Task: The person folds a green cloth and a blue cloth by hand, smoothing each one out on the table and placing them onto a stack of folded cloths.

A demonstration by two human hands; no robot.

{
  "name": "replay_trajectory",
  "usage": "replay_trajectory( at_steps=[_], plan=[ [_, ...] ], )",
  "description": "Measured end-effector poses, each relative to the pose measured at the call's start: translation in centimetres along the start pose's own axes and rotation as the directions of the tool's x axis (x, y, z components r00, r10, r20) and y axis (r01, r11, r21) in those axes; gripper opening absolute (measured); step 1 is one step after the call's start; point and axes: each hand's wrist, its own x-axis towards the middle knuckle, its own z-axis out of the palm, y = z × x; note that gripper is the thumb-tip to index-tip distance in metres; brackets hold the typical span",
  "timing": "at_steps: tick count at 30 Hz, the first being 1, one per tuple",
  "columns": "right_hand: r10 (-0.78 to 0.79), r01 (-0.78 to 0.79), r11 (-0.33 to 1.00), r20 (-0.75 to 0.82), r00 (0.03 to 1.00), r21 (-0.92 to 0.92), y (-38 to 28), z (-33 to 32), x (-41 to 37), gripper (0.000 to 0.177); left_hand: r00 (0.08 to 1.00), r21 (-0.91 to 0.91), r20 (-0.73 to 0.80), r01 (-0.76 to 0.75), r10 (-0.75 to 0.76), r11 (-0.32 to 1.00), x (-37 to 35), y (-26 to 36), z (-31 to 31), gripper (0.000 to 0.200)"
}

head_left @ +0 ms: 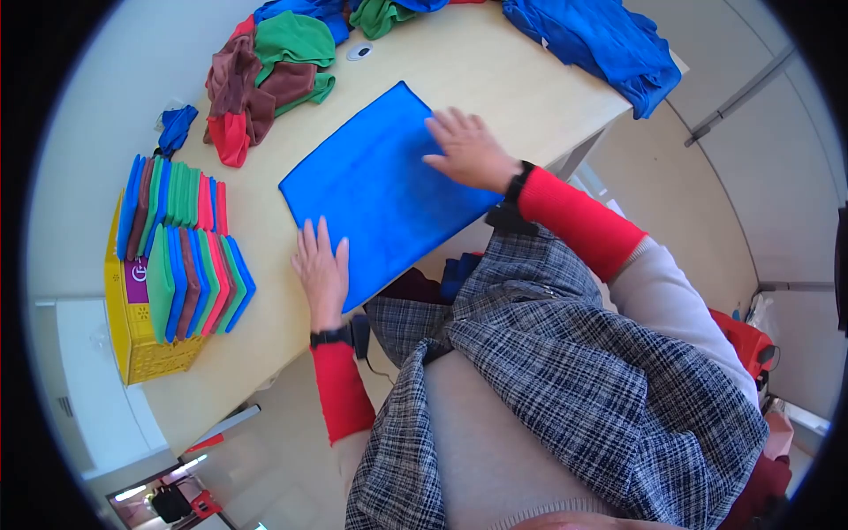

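A blue cloth (pixel 362 190) lies spread flat on the pale wooden table (pixel 468 40), its near edge along the table's front. My left hand (pixel 321 265) rests with fingers stretched out on the cloth's left corner. Over the right side of the cloth is my right hand (pixel 468 148), fingers spread and slightly smeared by motion. Both wrists wear black bands below red cuffs.
At the left, a yellow basket (pixel 159 353) stands by rows of folded cloths (pixel 199 283) in green, blue, brown and red. Crumpled green, brown and red cloths (pixel 296 44) lie at the back left. A blue cloth heap (pixel 601 44) sits at the back right. A round grommet (pixel 360 51) is set in the tabletop.
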Motion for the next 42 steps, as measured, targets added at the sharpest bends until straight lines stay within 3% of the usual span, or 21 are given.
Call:
replay_trajectory(
  at_steps=[2, 4, 6, 9, 12, 16, 17, 20, 21, 24, 29, 33, 36, 37, 39, 42],
  plan=[
    [-0.207, 0.205, 0.977, 0.03, 0.978, 0.067, -3.6, 0.3, 3.0, 0.071, 0.998, -0.015, -0.046, -0.049, 0.049, 0.999, 3.7, 0.2, 0.2, 0.064],
    [-0.288, 0.289, 0.955, -0.025, 0.957, 0.067, -6.6, 3.7, 5.6, 0.07, 0.983, 0.048, -0.084, -0.157, 0.161, 0.986, 7.3, -0.1, 2.2, 0.065],
    [-0.367, 0.372, 0.926, -0.074, 0.927, 0.061, -7.2, 4.6, 7.2, 0.068, 0.989, 0.054, -0.052, -0.135, 0.138, 0.989, 8.7, 0.0, 2.8, 0.065],
    [-0.375, 0.373, 0.927, 0.053, 0.926, 0.04, -5.8, 4.6, 7.7, 0.067, 0.996, 0.063, 0.043, -0.08, 0.078, 0.995, 9.3, -1.5, 3.5, 0.066],
    [-0.285, 0.28, 0.958, 0.08, 0.955, 0.066, -1.8, 4.3, 10.1, 0.063, 0.999, -0.003, -0.048, -0.004, 0.004, 1.0, 9.4, -5.1, 3.8, 0.062],
    [-0.077, 0.076, 0.997, 0.084, 0.993, 0.015, 1.9, 3.7, 15.0, 0.056, 0.982, 0.044, -0.094, 0.168, -0.164, 0.985, 12.3, -8.5, 2.4, 0.057],
    [-0.089, 0.088, 0.996, 0.081, 0.993, 0.01, 2.2, 3.7, 16.0, 0.056, 0.98, 0.038, -0.101, 0.178, -0.173, 0.983, 13.5, -9.3, 2.6, 0.057],
    [-0.26, 0.261, 0.964, 0.03, 0.965, -0.04, 2.3, 4.5, 19.2, 0.05, 0.975, -0.038, -0.21, -0.083, 0.074, 0.996, 17.1, -11.5, 3.7, 0.058],
    [-0.273, 0.274, 0.961, 0.021, 0.962, -0.045, 2.1, 4.9, 20.0, 0.05, 0.972, -0.037, -0.224, -0.075, 0.065, 0.997, 17.8, -11.8, 3.5, 0.058],
    [-0.209, 0.205, 0.978, 0.129, 0.969, 0.04, 1.7, 6.4, 22.2, 0.035, 0.995, -0.074, -0.077, 0.055, -0.061, 0.996, 20.1, -10.9, 2.4, 0.054],
    [-0.197, 0.222, 0.974, 0.336, 0.921, -0.04, -0.8, 2.3, 22.7, 0.04, 0.981, 0.003, 0.113, 0.16, -0.159, 0.987, 22.0, -10.6, 0.7, 0.039],
    [-0.141, 0.149, 0.989, 0.389, 0.91, 0.009, -0.3, 2.7, 23.2, 0.039, 0.996, -0.147, 0.02, 0.084, -0.082, 0.986, 21.9, -11.4, 1.1, 0.028],
    [-0.274, 0.277, 0.96, 0.319, 0.907, 0.038, 1.2, 3.4, 22.8, 0.039, 1.0, -0.411, -0.001, -0.021, 0.023, 0.911, 20.8, -11.5, -1.0, 0.022],
    [-0.27, 0.273, 0.961, 0.319, 0.908, 0.036, 1.3, 2.6, 22.4, 0.039, 1.0, -0.412, -0.001, -0.024, 0.026, 0.911, 20.1, -10.9, -2.3, 0.022],
    [-0.255, 0.183, 0.961, 0.415, 0.873, 0.207, 1.5, 0.4, 21.4, 0.037, 0.989, -0.586, -0.081, -0.146, 0.121, 0.797, 18.0, -9.7, -5.3, 0.018],
    [-0.273, 0.115, 0.927, 0.432, 0.86, 0.357, 2.9, -0.6, 20.5, 0.036, 0.984, -0.613, -0.07, -0.172, 0.164, 0.771, 15.0, -7.4, -10.8, 0.016]
  ],
)
